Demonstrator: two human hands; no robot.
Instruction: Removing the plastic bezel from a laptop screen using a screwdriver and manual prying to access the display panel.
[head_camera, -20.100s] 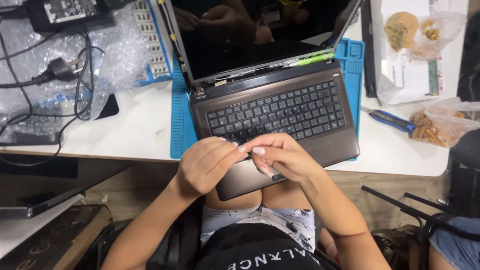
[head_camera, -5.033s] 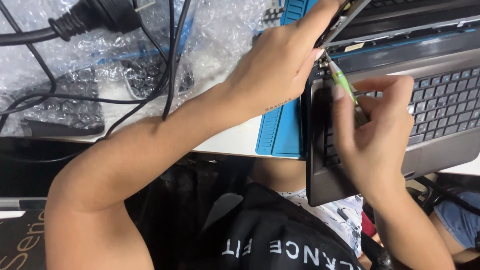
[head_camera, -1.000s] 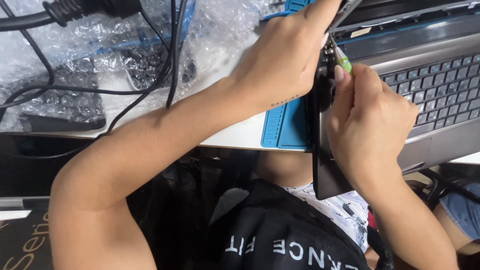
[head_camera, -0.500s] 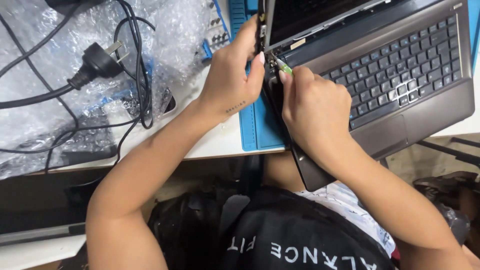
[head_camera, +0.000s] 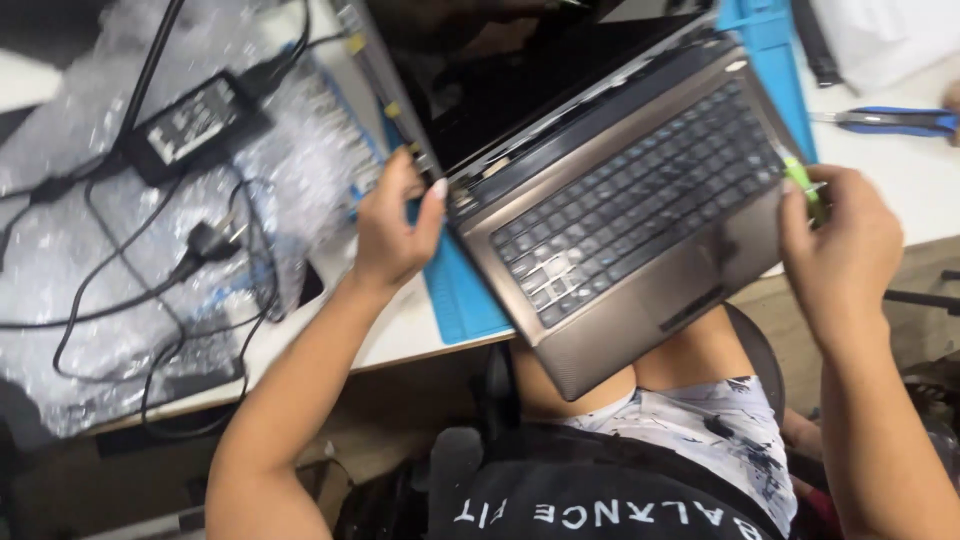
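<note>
The laptop is lying open at twelve o'clock, hanging over the table edge. My left hand is gripping its hinge corner. My right hand is pinching a green stick against its right edge. Bubble wrap and a black charger are lying at ten o'clock.

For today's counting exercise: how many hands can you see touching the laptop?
2. The left hand grips the laptop at its left hinge corner; the right hand holds a green tool at its right edge.
</note>
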